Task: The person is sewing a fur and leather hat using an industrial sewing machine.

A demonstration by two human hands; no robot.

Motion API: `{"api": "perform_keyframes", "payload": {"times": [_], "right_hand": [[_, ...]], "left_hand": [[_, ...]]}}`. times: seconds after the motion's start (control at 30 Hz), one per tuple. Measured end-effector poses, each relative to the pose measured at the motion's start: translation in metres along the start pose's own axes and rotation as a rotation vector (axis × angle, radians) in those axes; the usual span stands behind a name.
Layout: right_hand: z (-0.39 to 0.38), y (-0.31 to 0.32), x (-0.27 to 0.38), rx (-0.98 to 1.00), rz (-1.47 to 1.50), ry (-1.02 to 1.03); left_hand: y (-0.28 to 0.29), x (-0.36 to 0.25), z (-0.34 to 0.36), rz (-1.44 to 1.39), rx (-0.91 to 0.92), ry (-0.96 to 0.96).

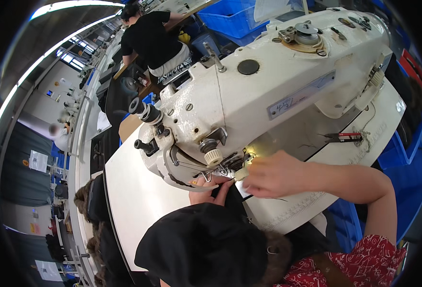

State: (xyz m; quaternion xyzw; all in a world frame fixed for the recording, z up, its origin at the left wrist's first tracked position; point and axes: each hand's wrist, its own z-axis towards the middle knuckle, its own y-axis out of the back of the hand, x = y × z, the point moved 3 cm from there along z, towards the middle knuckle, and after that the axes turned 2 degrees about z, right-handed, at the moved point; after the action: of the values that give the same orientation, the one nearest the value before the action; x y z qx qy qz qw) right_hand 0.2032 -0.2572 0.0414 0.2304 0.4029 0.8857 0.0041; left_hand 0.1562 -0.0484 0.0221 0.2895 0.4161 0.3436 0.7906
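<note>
A white industrial sewing machine (249,95) fills the middle, its needle area lit by a small lamp (251,154). My left hand (208,190) is beside the presser foot, partly behind the machine's head, finger and thumb pinched together at their tips. My right hand (275,176) is closed just right of the needle, fingers curled; whatever it grips is hidden or too small to make out. Below both hands rises a rounded black cloth piece, cap-like (196,244), with brown fur (278,253) at its right side. It covers most of my left forearm.
Red-and-black snips (345,137) lie on the machine bed by loose threads. Blue bins (407,148) stand at the right, another blue bin (230,19) behind. Dark furry pieces (96,210) hang along the left table edge. A person in black (148,40) works farther back.
</note>
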Motion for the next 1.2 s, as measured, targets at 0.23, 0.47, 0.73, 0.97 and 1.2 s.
{"api": "perform_keyframes", "payload": {"times": [0.23, 0.47, 0.73, 0.97, 1.2], "right_hand": [[-0.022, -0.036, 0.038, 0.049, -0.239, 0.4], [-0.023, -0.037, 0.042, 0.009, -0.327, 0.369], [-0.015, -0.038, 0.029, -0.032, -0.245, 0.285], [-0.009, -0.039, 0.017, 0.014, -0.237, 0.22], [-0.008, -0.042, 0.01, -0.01, -0.159, 0.302]], "left_hand": [[0.002, 0.004, -0.003, -0.081, 0.068, 0.092], [0.004, 0.035, -0.008, -0.383, 0.253, 0.496], [-0.009, 0.062, 0.0, -0.607, 0.133, 0.563], [0.018, 0.022, 0.038, -0.005, 0.57, 0.615], [0.076, -0.012, 0.044, -0.332, 0.279, 0.852]]}}
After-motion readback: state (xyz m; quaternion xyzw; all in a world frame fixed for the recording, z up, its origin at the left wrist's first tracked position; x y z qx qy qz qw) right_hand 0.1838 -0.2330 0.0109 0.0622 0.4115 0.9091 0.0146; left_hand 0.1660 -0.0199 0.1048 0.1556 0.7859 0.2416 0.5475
